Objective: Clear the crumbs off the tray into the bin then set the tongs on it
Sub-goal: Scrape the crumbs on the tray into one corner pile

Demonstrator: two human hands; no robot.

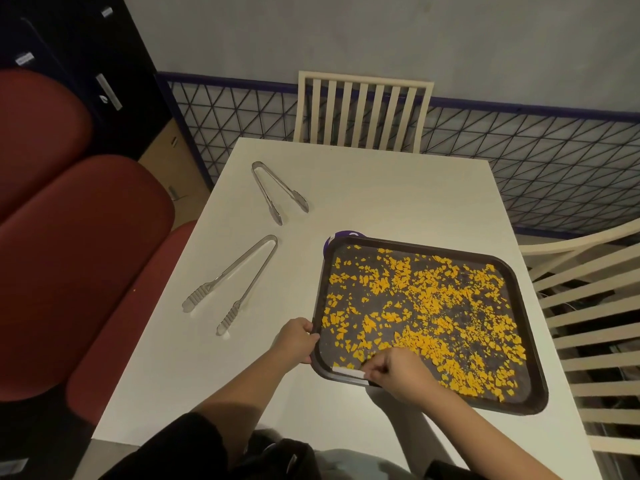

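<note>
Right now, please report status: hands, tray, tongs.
Left hand grips tray edge; right hand at near rim. Crumbs still cover tray. Two tongs on table. Bin unseen.

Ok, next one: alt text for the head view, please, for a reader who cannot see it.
A person's left hand grips the left rim of a dark tray covered in orange crumbs, while the right hand rests at its near edge. The tray sits on a white table; two metal tongs lie to its left.

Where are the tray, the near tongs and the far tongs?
tray (pixel 530 344): head view, right rim.
near tongs (pixel 242 271): head view, upper arm, midway.
far tongs (pixel 265 192): head view, left arm, midway.
</note>
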